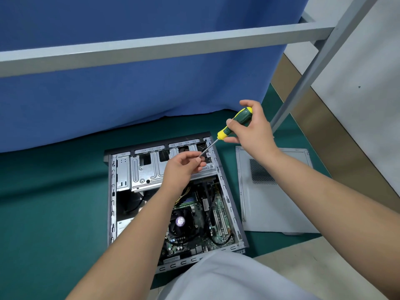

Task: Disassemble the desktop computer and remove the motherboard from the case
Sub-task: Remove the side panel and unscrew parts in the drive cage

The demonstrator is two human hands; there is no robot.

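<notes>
Two bare hands work above an opened desktop case [173,204] that lies on its side on a green tabletop [54,202], its open face turned up. The right hand [251,126] has its grip closed around the green and yellow handle of a screwdriver [234,122], which slants down and to the left. The left hand [184,165] pinches the lower end of the metal shaft between thumb and fingertips, just above the far right corner of the case; the very tip is hidden by the fingers, so whether it touches a screw cannot be told. Under the left hand sits a silver metal drive cage [145,169], filling the far half of the case. The motherboard [218,215] is in place in the near half, green, with white expansion slots along its right side and black cables looping over it. A round CPU fan [180,221] with a purple label at its hub stands on the board, partly covered by the left forearm. The removed grey side panel [275,191], with a patch of vent holes, lies flat on the tabletop just right of the case. A blue curtain [140,83] hangs behind, crossed by a grey metal frame bar [173,46].
</notes>
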